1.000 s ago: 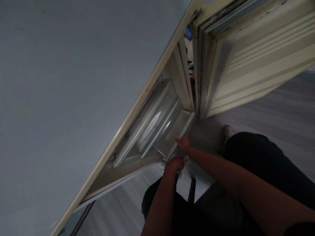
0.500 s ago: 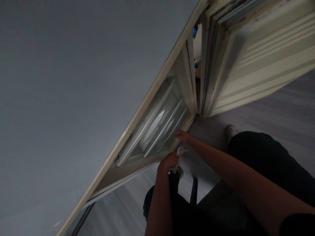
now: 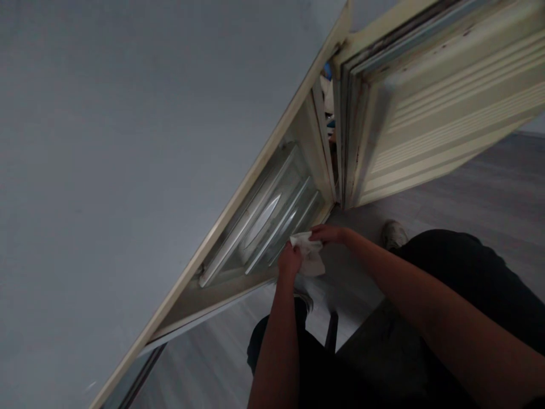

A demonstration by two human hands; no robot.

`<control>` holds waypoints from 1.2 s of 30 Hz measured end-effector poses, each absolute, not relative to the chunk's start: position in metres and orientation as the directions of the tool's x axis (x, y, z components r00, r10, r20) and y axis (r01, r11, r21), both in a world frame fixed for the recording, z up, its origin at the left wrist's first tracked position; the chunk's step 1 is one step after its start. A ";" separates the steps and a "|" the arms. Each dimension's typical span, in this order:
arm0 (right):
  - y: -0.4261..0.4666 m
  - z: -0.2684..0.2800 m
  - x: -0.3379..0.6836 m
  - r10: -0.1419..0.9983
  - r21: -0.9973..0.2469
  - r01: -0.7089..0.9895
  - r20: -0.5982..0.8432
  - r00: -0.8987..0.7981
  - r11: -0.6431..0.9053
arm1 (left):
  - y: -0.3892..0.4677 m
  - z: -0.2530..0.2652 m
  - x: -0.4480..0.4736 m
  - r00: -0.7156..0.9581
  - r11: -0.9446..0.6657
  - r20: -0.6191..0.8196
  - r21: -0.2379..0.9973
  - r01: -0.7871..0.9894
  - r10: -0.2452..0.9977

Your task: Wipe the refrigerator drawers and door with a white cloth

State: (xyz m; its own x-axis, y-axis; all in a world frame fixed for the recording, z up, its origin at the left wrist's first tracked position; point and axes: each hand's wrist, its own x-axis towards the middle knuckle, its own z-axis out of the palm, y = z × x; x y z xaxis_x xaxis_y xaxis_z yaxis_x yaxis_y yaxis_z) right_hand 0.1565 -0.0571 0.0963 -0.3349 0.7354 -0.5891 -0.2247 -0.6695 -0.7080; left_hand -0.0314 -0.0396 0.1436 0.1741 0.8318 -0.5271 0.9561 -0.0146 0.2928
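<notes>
Left hand: the left hand (image 3: 289,260) is closed on a white cloth (image 3: 310,257).
Right hand: the right hand (image 3: 327,233) pinches the cloth's upper edge.
Cloth: between both hands, just before the clear drawer (image 3: 272,218).
Around: open door (image 3: 426,113), grey floor (image 3: 489,187).

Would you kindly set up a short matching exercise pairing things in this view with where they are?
Things:
1. white cloth
2. clear drawer
3. fridge door
4. shoe

Places:
A. on the grey floor
B. held between both hands
C. swung open, upper right
D. low inside the fridge

Pairs: 1-B, 2-D, 3-C, 4-A
</notes>
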 end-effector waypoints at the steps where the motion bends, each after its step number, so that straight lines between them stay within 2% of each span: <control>1: -0.058 0.100 0.163 0.762 -0.750 -0.182 -0.573 -0.301 -0.636 | -0.041 0.145 -0.027 0.183 -0.007 -0.513 0.326 0.945 0.839; 6: -0.063 0.122 0.177 0.868 -0.881 -0.066 -0.445 -0.221 -0.469 | -0.053 0.151 -0.005 0.362 -0.056 -0.409 0.595 0.802 0.838; 10: -0.075 0.142 0.182 0.851 -0.851 -0.095 -0.498 -0.165 -0.516 | -0.058 0.153 0.003 0.489 -0.069 -0.400 0.715 0.695 0.775; 13: -0.082 0.155 0.190 0.824 -0.818 -0.110 -0.551 -0.133 -0.564 | -0.057 0.152 -0.001 0.495 -0.056 -0.402 0.731 0.681 0.770; 18: -0.081 0.164 0.203 0.838 -0.820 -0.173 -0.534 -0.112 -0.546 | -0.051 0.150 -0.011 0.409 0.027 -0.407 0.735 0.678 0.817; 25: -0.081 0.177 0.192 0.785 -0.781 -0.100 -0.600 -0.155 -0.616 | -0.055 0.161 -0.010 0.470 0.168 -0.465 0.822 0.544 0.750; 27: -0.085 0.179 0.187 0.782 -0.781 -0.091 -0.599 -0.175 -0.618 | -0.059 0.164 -0.010 0.495 0.168 -0.467 0.830 0.532 0.733; 31: -0.093 0.176 0.181 0.840 -0.848 0.001 -0.524 -0.143 -0.529 | -0.060 0.166 -0.009 0.504 0.123 -0.460 0.815 0.567 0.731; 36: -0.095 0.168 0.190 0.872 -0.866 0.098 -0.490 0.026 -0.490 | -0.050 0.169 -0.016 0.421 0.021 -0.440 0.710 0.704 0.793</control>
